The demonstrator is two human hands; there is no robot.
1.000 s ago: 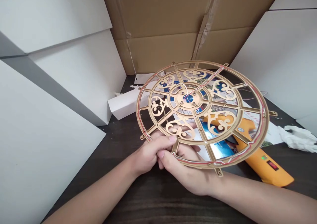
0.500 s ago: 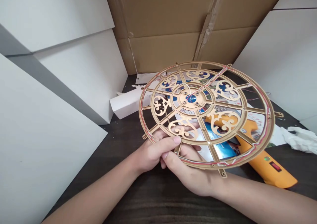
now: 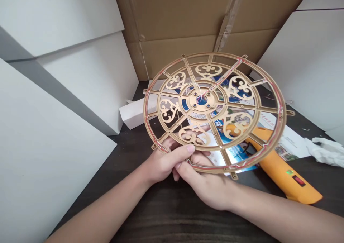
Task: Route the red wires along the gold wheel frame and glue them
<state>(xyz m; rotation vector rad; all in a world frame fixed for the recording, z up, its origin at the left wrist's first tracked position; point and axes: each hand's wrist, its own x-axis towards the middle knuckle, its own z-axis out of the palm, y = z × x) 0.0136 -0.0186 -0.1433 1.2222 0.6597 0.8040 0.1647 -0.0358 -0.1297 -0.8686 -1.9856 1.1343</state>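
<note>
A round gold openwork frame [image 3: 213, 135] with scrollwork hearts, spokes and small mounting tabs is held up above the table, its far side tilted upward. Red and white wires [image 3: 278, 128] run around its outer ring and along one spoke to the hub. My left hand [image 3: 168, 160] grips the near rim, thumb on top and fingers underneath. Close beside it, my right hand [image 3: 200, 178] pinches the same rim from below, its thumb tip near the left thumb. Some fingers of both hands are hidden behind the frame.
An orange glue gun-like tool [image 3: 282, 171] with a red switch lies at the right, on printed leaflets [image 3: 290, 146]. Crumpled white tissue [image 3: 328, 151] sits farther right. A white box [image 3: 138, 112] stands behind left. White panels and a cardboard wall [image 3: 177, 17] enclose the dark table [image 3: 161, 214].
The gold frame has moved a little up and left, and its far edge has risen. Both hands keep their hold on the near rim and have barely moved.
</note>
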